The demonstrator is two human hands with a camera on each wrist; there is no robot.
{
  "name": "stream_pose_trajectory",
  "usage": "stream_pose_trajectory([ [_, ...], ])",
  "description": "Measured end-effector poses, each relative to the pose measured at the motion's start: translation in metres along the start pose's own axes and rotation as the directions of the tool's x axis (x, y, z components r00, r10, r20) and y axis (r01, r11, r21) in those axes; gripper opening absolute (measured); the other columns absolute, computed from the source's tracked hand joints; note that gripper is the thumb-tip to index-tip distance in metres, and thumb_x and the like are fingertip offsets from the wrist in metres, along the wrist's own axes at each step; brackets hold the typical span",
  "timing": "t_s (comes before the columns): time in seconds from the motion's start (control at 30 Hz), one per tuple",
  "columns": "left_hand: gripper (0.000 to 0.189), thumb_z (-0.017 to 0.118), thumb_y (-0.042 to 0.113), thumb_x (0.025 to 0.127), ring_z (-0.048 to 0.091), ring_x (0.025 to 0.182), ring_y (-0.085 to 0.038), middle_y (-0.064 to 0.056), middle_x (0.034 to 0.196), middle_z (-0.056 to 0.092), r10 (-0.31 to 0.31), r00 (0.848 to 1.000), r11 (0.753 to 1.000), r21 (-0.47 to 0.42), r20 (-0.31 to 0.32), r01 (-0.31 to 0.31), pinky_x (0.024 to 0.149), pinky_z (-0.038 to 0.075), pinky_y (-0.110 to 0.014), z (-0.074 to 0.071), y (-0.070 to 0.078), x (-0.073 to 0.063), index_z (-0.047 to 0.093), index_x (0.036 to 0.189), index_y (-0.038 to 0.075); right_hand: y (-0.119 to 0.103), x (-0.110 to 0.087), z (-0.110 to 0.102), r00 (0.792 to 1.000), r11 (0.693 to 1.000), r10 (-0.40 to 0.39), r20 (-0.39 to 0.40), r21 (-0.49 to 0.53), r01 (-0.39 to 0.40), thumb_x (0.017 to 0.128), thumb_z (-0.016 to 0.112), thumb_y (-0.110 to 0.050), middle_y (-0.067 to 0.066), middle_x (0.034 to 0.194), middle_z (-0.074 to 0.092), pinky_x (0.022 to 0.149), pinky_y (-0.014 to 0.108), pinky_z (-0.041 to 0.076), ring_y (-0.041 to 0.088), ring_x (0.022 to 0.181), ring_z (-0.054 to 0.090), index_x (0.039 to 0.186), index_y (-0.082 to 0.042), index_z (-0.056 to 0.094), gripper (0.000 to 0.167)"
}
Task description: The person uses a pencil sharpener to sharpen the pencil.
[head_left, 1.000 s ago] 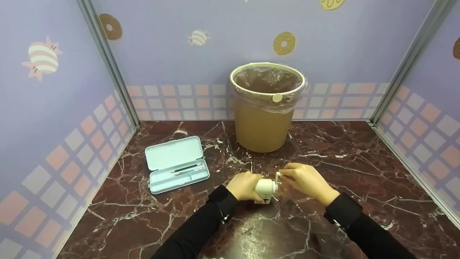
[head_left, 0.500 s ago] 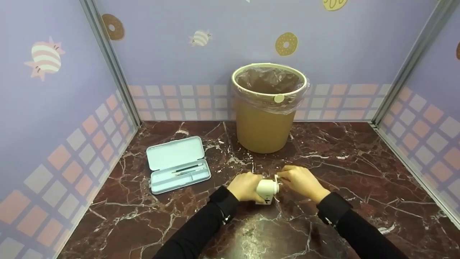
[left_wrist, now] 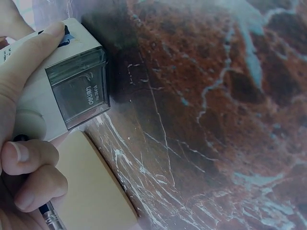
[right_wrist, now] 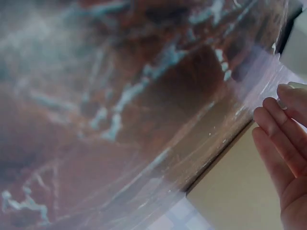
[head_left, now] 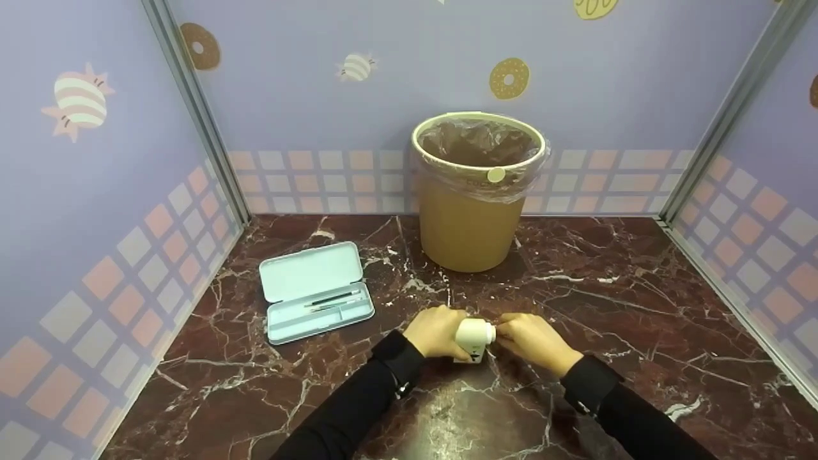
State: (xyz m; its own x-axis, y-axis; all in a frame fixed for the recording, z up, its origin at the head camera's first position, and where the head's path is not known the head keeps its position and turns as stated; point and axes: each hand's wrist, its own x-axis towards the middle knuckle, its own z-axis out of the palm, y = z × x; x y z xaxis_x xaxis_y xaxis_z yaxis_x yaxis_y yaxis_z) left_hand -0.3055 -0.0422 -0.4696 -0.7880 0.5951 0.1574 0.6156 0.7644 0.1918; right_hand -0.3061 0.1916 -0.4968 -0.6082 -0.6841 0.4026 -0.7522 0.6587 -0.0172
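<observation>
On the table (head_left: 383, 415), in front of the bin (head_left: 470, 230): white sharpener (head_left: 473, 335), left hand (head_left: 434, 332) fingers curled round it. Right hand (head_left: 535, 341) just dropped lower, suggesting mid-turn; its fingers pinch what looks like a crank knob (right_wrist: 282, 104). Versus half a second ago, crank arm no longer shows in head view; pencil case (head_left: 312, 271) unmoved.

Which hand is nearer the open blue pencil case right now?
Left. The left hand is to the right of the pencil case, gripping the white sharpener; the right hand is farther right, on the sharpener's other side.
</observation>
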Motion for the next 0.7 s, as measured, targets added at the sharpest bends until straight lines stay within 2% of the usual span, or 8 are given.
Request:
stream_pose_trajectory([
  [0.17, 0.050, 0.094, 0.040, 0.065, 0.071, 0.080, -0.020, -0.002, 0.091, 0.076, -0.009, 1.000, 1.000, -0.006, 0.010, 0.009, 0.068, 0.057, -0.033, 0.000, 0.001, 0.000, 0.070, 0.098, 0.011, -0.004, -0.007, 0.000, 1.000, 1.000, -0.013, 0.028, 0.015, 0.012, 0.082, 0.081, -0.011, 0.001, 0.080, 0.070, 0.062, 0.034, 0.057, 0.017, 0.068, 0.068, 0.082, -0.012, 0.076, 0.005],
  [0.5, 0.052, 0.095, 0.040, 0.064, 0.070, 0.081, -0.020, -0.002, 0.092, 0.076, -0.034, 0.999, 0.999, -0.024, 0.008, 0.034, 0.069, 0.058, -0.033, -0.001, 0.001, -0.001, 0.070, 0.100, 0.011, -0.018, -0.019, -0.006, 0.998, 0.997, -0.044, 0.035, 0.059, 0.041, 0.084, 0.081, -0.014, -0.001, 0.082, 0.070, 0.062, 0.030, 0.057, 0.013, 0.068, 0.068, 0.089, -0.013, 0.080, 0.005],
  [0.7, 0.052, 0.095, 0.039, 0.064, 0.070, 0.079, -0.019, -0.003, 0.092, 0.076, -0.040, 0.999, 0.998, -0.041, 0.014, 0.040, 0.068, 0.058, -0.033, -0.001, 0.002, -0.001, 0.070, 0.100, 0.010, -0.024, -0.023, -0.015, 0.996, 0.997, -0.073, 0.044, 0.033, 0.072, 0.084, 0.081, -0.015, -0.003, 0.078, 0.066, 0.059, 0.026, 0.054, 0.009, 0.064, 0.062, 0.081, -0.016, 0.073, 0.009],
])
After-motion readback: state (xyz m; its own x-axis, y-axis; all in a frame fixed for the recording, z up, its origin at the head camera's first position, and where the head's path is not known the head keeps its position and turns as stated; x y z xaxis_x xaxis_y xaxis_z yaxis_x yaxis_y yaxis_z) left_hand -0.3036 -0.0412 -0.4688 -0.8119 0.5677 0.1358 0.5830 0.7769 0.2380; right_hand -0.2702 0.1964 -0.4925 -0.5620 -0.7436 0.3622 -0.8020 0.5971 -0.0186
